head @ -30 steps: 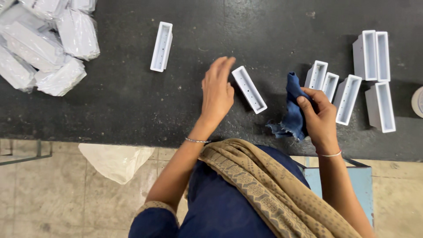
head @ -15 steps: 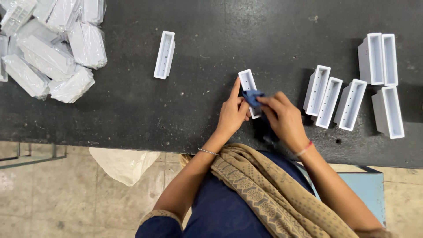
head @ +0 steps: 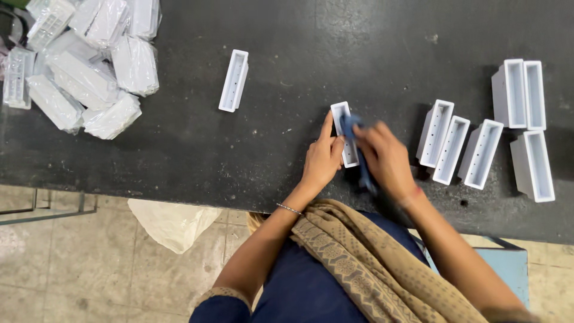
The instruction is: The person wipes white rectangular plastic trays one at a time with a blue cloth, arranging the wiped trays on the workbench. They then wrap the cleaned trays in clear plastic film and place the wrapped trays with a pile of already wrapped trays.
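A narrow white open-topped plastic box (head: 341, 116) lies on the black table (head: 371, 54) in front of me. My left hand (head: 321, 160) grips its left side, index finger stretched along the wall. My right hand (head: 387, 160), blurred, is closed on a blue cloth (head: 351, 127) and presses it into the top of the box. The cloth's tail hangs down under my right palm.
Another white box (head: 234, 80) lies alone up and to the left. Several white boxes (head: 478, 152) stand in a group at the right. A heap of plastic-wrapped boxes (head: 89, 78) fills the upper left corner. A white bag (head: 170, 224) lies on the floor below the table edge.
My left hand took hold of the box. My right hand brought the blue cloth from the right onto it and has pushed it further into the box.
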The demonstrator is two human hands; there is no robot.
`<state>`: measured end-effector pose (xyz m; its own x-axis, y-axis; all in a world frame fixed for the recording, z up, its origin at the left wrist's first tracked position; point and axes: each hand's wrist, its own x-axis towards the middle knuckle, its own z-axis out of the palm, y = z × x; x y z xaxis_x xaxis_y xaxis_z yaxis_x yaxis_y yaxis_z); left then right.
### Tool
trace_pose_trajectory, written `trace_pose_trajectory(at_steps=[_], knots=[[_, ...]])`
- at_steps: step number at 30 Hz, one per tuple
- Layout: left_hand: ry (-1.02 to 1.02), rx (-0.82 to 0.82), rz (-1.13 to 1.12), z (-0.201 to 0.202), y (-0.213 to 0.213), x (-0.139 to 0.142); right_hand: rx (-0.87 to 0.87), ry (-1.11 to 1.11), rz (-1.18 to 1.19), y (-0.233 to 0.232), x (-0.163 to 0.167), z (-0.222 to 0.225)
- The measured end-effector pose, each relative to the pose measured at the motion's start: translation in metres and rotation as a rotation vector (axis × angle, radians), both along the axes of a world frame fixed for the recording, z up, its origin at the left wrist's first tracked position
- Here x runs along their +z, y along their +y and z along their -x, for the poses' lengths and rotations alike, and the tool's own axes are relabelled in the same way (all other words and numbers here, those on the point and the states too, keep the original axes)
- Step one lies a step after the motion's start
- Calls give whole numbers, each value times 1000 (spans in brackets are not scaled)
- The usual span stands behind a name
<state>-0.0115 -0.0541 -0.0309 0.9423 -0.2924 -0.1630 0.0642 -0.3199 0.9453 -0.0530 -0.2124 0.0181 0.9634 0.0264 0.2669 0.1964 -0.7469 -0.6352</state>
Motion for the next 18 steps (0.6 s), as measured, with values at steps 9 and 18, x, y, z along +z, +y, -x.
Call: trace_pose_trajectory(at_steps=[9, 18], knots=[[-206, 54, -103, -11, -2, -23, -67, 228, -157, -31, 26, 87], [-365, 237, -562, -96, 0, 21, -311, 162, -286, -62, 34, 113]])
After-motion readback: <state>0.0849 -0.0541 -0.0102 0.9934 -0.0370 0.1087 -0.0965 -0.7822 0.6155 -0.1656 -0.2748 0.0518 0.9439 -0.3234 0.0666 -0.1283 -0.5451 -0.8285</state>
